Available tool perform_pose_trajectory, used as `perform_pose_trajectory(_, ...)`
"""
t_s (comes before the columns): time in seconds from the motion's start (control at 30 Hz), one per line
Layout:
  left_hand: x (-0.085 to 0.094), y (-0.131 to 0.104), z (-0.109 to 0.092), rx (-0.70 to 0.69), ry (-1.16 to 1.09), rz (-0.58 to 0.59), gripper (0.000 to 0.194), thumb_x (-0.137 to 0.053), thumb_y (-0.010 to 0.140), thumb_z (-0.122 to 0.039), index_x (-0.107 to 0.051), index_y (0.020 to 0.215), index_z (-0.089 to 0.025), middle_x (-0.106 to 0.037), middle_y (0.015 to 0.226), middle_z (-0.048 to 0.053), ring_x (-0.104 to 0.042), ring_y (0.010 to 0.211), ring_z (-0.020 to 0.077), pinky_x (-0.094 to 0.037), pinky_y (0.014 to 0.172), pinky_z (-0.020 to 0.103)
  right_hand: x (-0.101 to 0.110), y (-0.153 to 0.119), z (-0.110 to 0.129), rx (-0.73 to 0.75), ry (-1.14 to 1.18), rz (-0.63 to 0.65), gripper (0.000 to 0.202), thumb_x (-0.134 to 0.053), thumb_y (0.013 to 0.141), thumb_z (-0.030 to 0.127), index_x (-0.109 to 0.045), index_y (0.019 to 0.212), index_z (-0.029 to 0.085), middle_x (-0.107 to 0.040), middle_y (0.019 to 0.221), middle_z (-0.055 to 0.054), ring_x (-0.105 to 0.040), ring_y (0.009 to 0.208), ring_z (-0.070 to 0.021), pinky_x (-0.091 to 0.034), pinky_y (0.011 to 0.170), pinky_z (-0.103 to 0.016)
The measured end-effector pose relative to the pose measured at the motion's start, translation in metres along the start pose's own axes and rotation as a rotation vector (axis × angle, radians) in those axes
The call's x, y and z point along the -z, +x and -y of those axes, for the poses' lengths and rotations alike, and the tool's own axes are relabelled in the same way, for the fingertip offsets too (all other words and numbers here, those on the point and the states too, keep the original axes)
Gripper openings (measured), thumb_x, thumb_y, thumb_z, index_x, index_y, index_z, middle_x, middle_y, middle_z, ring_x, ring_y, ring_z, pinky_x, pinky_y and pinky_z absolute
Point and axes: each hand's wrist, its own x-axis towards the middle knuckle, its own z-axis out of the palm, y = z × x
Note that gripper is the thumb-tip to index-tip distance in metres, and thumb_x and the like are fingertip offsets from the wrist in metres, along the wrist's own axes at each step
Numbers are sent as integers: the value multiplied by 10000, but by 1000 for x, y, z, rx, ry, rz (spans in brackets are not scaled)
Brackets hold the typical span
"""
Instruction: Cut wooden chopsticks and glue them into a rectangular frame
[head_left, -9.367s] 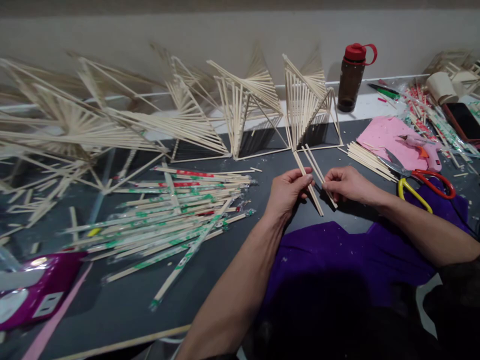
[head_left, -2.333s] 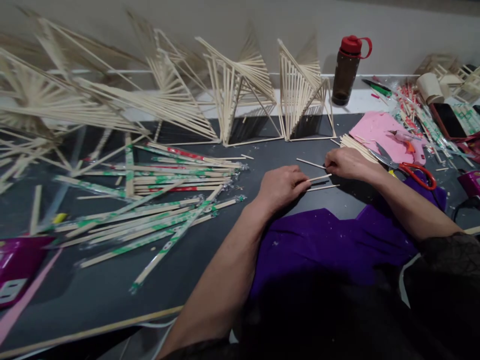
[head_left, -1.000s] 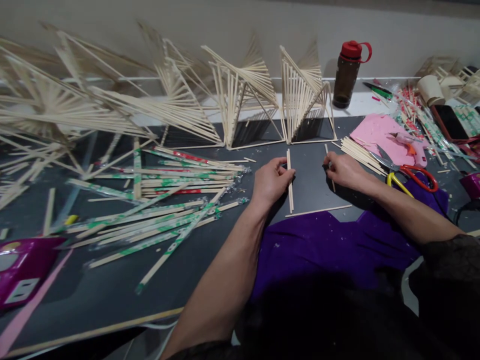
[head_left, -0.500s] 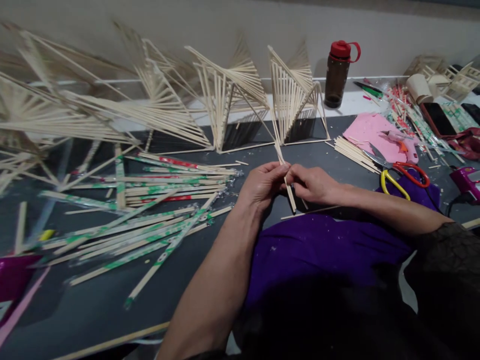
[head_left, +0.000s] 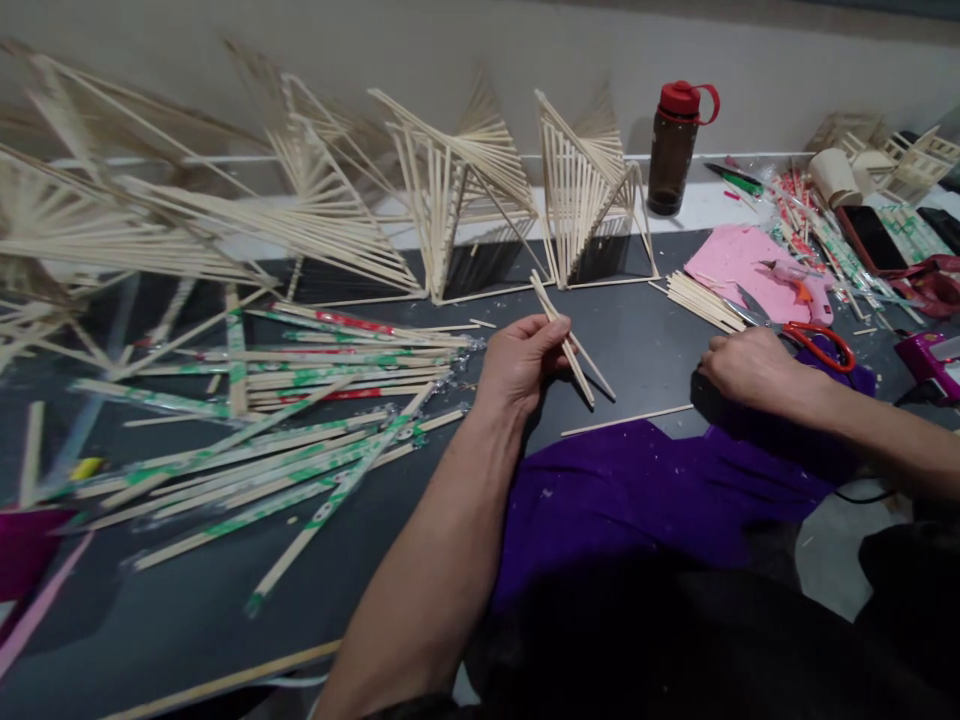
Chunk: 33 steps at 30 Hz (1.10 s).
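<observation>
My left hand (head_left: 529, 365) is closed around a few thin wooden chopsticks (head_left: 574, 350), pinched between thumb and fingers above the grey table. They lie at a slight angle to each other. My right hand (head_left: 754, 372) is down at the right, its fingers curled together over the scissors (head_left: 825, 345). Only the red handle loop shows; the yellow one is hidden by the hand. Whether the fingers grip anything cannot be made out. Just beyond that hand lies a bundle of bare chopsticks (head_left: 701, 300). A single chopstick (head_left: 626, 420) rests on the table between my hands.
Chopstick frame structures (head_left: 465, 190) stand along the wall. Wrapped chopsticks (head_left: 322, 380) spread across the left. A bottle with a red lid (head_left: 670, 150), a pink cloth (head_left: 727, 260) with a glue gun (head_left: 799, 285), and a phone (head_left: 870, 238) are at the right. Purple cloth (head_left: 615, 490) lies in front.
My right hand has let go of the chopsticks and moved right to the scissors, covering the yellow handle. My left hand keeps the chopsticks, whose far ends have tilted left.
</observation>
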Motion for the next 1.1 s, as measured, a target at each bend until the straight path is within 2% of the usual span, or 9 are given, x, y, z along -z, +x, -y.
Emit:
perform_pose_trajectory(0.1, -2, -1, 2, 1, 16, 10, 264, -779, 562, -307, -595, 661, -145, -607, 553, -18, -543, 472, 73, -431, 437, 167, 1, -3, 4, 40, 15, -82, 312, -400, 939, 182, -711, 941, 151, -698, 904, -132, -614, 760, -217, -359, 589, -317)
perform_pose_trajectory(0.2, -3, -1, 3, 6, 29, 12, 279, -784, 555, -317, -606, 672, -138, -613, 549, -15, -542, 465, 75, -443, 437, 173, -8, 14, 9, 207, 73, -231, 363, -394, 930, 136, -639, 1196, 161, -648, 1217, -126, -597, 1000, -235, -415, 734, -330)
perform_pose_trajectory(0.3, -2, 0, 3, 6, 39, 10, 275, -780, 555, -314, -610, 675, -135, -608, 554, -17, -539, 464, 72, -451, 445, 176, -17, 29, 11, 308, 84, -262, 467, -405, 910, 111, -523, 1358, 169, -526, 1418, -106, -539, 1153, -247, -413, 827, -344)
perform_pose_trajectory(0.4, -1, -1, 3, -2, 39, 15, 281, -784, 559, -320, -605, 678, -140, -606, 562, -19, -541, 471, 71, -446, 445, 173, -19, 27, 10, 302, 32, -201, 426, -413, 907, 115, -567, 1301, 161, -572, 1356, -116, -567, 1095, -247, -399, 808, -349)
perform_pose_trajectory(0.57, -2, -2, 4, -17, 44, 22, 278, -784, 574, -337, -606, 677, -150, -608, 574, -16, -555, 489, 80, -454, 451, 180, -7, 0, 2, 113, -77, -66, 256, -448, 891, 105, -699, 943, 120, -678, 950, -146, -612, 879, -257, -365, 718, -365)
perform_pose_trajectory(0.63, -3, -2, 4, -24, 36, 27, 265, -780, 577, -329, -610, 671, -149, -609, 571, -13, -551, 484, 81, -457, 450, 183, -4, -3, 1, 65, -83, -57, 264, -436, 906, 121, -701, 906, 125, -672, 890, -138, -613, 831, -254, -355, 685, -363)
perform_pose_trajectory(0.87, -2, -1, 5, -27, 19, 4, 270, -784, 561, -317, -609, 673, -144, -605, 558, -20, -548, 474, 75, -452, 444, 173, -16, 30, 6, 103, 168, -274, 382, -348, 972, 203, -593, 1265, 190, -635, 1149, -112, -573, 940, -212, -375, 686, -309)
perform_pose_trajectory(0.97, -2, 0, 5, -29, 28, 8, 267, -777, 565, -323, -612, 676, -144, -603, 563, -20, -548, 480, 77, -452, 446, 176, -23, 39, 7, 157, 151, -281, 372, -340, 967, 191, -638, 1190, 189, -626, 1164, -115, -537, 962, -228, -377, 739, -324)
perform_pose_trajectory(1.1, -2, -2, 4, -21, 34, 12, 270, -775, 561, -321, -604, 673, -146, -595, 562, -23, -543, 475, 77, -454, 446, 181, -22, 42, 8, 136, 134, -260, 356, -330, 966, 192, -665, 1084, 160, -628, 1092, -134, -528, 927, -232, -371, 732, -334)
